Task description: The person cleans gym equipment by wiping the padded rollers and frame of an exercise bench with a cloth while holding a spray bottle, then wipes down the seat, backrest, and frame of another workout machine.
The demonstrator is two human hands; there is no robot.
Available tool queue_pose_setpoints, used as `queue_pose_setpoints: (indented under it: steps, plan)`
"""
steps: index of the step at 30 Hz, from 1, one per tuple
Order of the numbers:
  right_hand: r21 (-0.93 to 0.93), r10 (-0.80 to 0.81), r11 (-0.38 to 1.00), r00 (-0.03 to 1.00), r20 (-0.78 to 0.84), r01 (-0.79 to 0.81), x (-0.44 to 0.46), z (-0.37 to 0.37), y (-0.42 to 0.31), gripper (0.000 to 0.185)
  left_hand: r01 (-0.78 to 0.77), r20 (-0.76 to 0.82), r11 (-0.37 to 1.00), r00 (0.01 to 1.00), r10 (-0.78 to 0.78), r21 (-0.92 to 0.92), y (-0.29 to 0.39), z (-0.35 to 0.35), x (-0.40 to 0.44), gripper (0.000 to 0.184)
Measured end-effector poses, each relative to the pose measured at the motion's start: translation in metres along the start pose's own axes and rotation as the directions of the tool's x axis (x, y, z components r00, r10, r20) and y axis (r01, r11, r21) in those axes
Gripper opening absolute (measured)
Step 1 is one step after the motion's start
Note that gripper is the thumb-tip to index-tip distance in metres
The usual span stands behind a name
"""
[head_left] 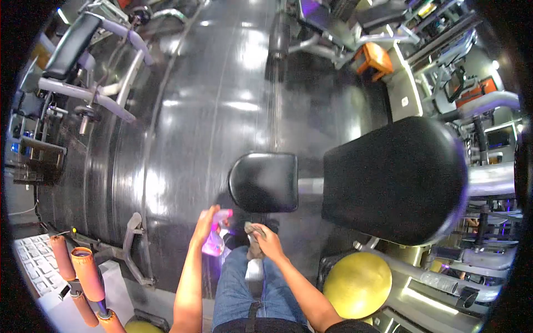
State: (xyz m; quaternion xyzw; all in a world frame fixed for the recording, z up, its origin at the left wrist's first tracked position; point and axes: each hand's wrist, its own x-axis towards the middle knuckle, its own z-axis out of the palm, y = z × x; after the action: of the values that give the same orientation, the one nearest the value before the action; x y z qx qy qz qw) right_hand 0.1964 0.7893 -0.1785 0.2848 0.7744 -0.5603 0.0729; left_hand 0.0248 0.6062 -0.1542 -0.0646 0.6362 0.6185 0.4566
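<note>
In the head view, my left hand (205,225) is wrapped round a pink spray bottle (213,242) with clear lower sides, its nozzle pointing right. To its right, my right hand (268,243) is closed on a greyish cloth (254,234), bunched up and partly hidden by the fingers. Both hands are in front of my jeans, just short of a black padded bench seat (264,182). Neither the bottle nor the cloth touches the seat. The larger black backrest (394,180) stands to the right of the seat.
A yellow exercise ball (358,286) lies at lower right. Orange padded rollers (89,272) stand at lower left. Weight machines line both sides, with a black bench pad (73,44) at upper left and an orange stool (376,60) at upper right. Black matting (211,100) covers the floor.
</note>
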Motion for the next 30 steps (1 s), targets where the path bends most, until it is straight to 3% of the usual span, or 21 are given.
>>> queue_pose_setpoints:
  steps: [4, 5, 7, 10, 11, 12, 14, 15, 17, 18, 20, 21, 22, 24, 26, 28, 30]
  plan:
    - [0.278, 0.025, 0.960, 1.000, -0.005, -0.023, -0.027, -0.051, -0.036, 0.030, -0.145, -0.149, 0.989, 0.978, 0.144, 0.006, 0.017, 0.004, -0.070, 0.045]
    - [0.267, -0.012, 0.964, 1.000, -0.013, 0.015, -0.032, -0.062, -0.041, 0.030, -0.190, -0.157, 0.979, 0.967, 0.200, 0.073, 0.035, 0.010, -0.095, 0.040]
    - [0.380, 0.155, 0.907, 0.983, 0.098, -0.181, -0.035, -0.085, -0.058, 0.033, -0.300, -0.217, 0.936, 0.916, 0.336, 0.184, 0.054, 0.018, -0.130, 0.038]
    - [0.302, 0.153, 0.932, 0.974, 0.167, -0.199, -0.052, -0.121, -0.109, 0.041, -0.374, -0.248, 0.885, 0.862, 0.442, 0.279, 0.070, 0.026, -0.167, 0.037]
    - [0.296, 0.132, 0.933, 0.961, 0.245, -0.203, -0.051, -0.132, -0.121, 0.053, -0.352, -0.261, 0.903, 0.873, 0.412, 0.245, 0.078, 0.029, -0.177, 0.035]
    - [0.286, 0.041, 0.945, 0.926, 0.374, -0.157, -0.050, -0.147, -0.142, 0.063, -0.377, -0.265, 0.893, 0.860, 0.435, 0.245, 0.081, 0.030, -0.183, 0.035]
    - [0.138, 0.055, 0.984, 0.932, 0.357, -0.111, -0.054, -0.165, -0.175, 0.072, -0.366, -0.227, 0.883, 0.871, 0.437, 0.295, 0.083, 0.030, -0.192, 0.039]
    - [0.129, 0.030, 0.988, 0.932, 0.362, -0.082, -0.051, -0.176, -0.190, 0.072, -0.435, -0.207, 0.854, 0.842, 0.498, 0.288, 0.085, 0.031, -0.195, 0.036]
    - [-0.018, -0.127, 0.988, 0.859, 0.496, 0.156, -0.043, -0.197, -0.215, 0.082, -0.488, -0.207, 0.831, 0.813, 0.544, 0.267, 0.091, 0.032, -0.199, 0.036]
    - [-0.254, -0.169, 0.906, 0.838, 0.519, 0.340, -0.030, -0.208, -0.220, 0.087, -0.520, -0.191, 0.818, 0.801, 0.567, 0.248, 0.093, 0.032, -0.201, 0.036]
    - [-0.287, -0.251, 0.827, 0.773, 0.582, 0.484, -0.031, -0.228, -0.266, 0.089, -0.538, -0.224, 0.820, 0.789, 0.572, 0.197, 0.102, 0.040, -0.206, 0.036]
    - [-0.244, -0.307, 0.775, 0.686, 0.660, 0.582, -0.012, -0.239, -0.269, 0.085, -0.569, -0.237, 0.804, 0.769, 0.594, 0.171, 0.113, 0.050, -0.215, 0.031]
    - [-0.335, -0.240, 0.715, 0.666, 0.706, 0.613, -0.021, -0.252, -0.311, 0.083, -0.598, -0.252, 0.788, 0.748, 0.614, 0.144, 0.122, 0.058, -0.221, 0.026]
    - [-0.368, -0.251, 0.594, 0.600, 0.760, 0.715, -0.018, -0.278, -0.358, 0.081, -0.616, -0.268, 0.775, 0.729, 0.629, 0.142, 0.132, 0.072, -0.223, 0.025]
    - [-0.493, -0.264, 0.395, 0.609, 0.748, 0.776, -0.014, -0.302, -0.397, 0.067, -0.568, -0.284, 0.804, 0.752, 0.594, 0.176, 0.144, 0.089, -0.225, 0.025]
    - [-0.501, -0.297, 0.348, 0.600, 0.743, 0.792, 0.002, -0.330, -0.418, 0.061, -0.555, -0.314, 0.819, 0.759, 0.570, 0.147, 0.156, 0.110, -0.223, 0.025]
    - [-0.446, -0.406, 0.242, 0.507, 0.760, 0.862, 0.014, -0.361, -0.438, 0.057, -0.578, -0.322, 0.810, 0.751, 0.576, 0.099, 0.172, 0.135, -0.220, 0.025]
